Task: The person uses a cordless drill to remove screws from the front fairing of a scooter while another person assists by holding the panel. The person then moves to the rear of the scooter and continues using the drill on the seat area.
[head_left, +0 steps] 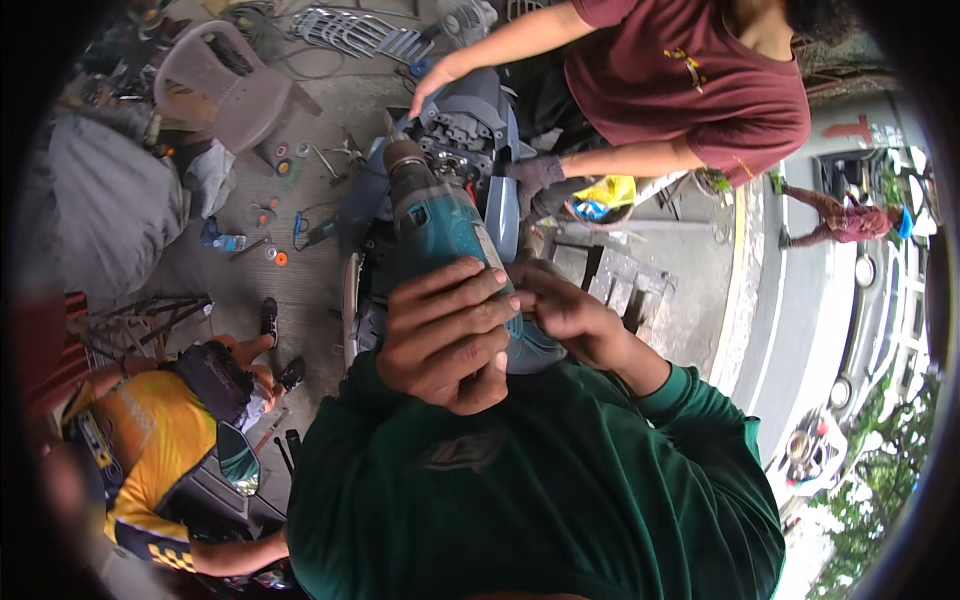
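Observation:
A teal power drill [452,232] is close to my chest, its chuck [402,157] directed away from me and slightly left. My left hand [447,335] wraps over the rear of the drill's body. On the drill's right side, my right hand [574,312] has its fingers curled against the tool; their grip on the handle is partly hidden. Beyond the chuck lies a partly stripped grey-blue scooter [507,215] with its metal parts exposed. A co-worker in a maroon shirt [668,75] leans in, one bare hand [430,88] and one gloved hand [537,174] at the scooter.
At the far left stands a plastic chair [228,85]. Tape rolls, tools and a water bottle [231,243] are scattered on the floor. A person in yellow [165,425] is at the lower left. A road [765,270] with vehicles runs along the right.

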`<state>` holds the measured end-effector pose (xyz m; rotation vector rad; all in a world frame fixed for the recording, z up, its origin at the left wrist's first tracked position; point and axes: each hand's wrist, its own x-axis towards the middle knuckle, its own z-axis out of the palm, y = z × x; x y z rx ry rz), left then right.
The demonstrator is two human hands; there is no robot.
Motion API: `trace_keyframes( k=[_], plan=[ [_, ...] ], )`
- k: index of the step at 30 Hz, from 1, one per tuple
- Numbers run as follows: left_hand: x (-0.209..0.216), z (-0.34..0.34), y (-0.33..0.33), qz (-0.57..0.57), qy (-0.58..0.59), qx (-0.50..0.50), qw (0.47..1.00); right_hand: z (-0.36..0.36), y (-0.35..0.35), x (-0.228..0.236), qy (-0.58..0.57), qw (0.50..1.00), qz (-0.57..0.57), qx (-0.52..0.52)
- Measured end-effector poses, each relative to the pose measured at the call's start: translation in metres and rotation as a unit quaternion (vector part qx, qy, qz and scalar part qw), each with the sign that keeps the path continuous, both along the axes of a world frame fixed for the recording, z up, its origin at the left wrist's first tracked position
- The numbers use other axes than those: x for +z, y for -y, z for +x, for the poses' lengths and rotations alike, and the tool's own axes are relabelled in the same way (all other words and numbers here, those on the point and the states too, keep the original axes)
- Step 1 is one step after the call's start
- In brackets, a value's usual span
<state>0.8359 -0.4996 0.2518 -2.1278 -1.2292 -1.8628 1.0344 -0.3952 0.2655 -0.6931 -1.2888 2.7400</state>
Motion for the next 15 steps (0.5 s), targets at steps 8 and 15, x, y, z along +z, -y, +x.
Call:
trace_keyframes(
  k=[8, 15],
  plan=[
    [0.085, 0.043, 0.016, -0.065, -0.303, 0.007, 0.951, -0.07, 0.001, 0.024, -0.166, 0.978, -0.106, 0.069],
    [0.076, 0.126, 0.045, 0.202, 0.0, 0.429, 0.881, -0.081, -0.023, 0.049, -0.324, 0.92, -0.044, 0.217]
  ],
)
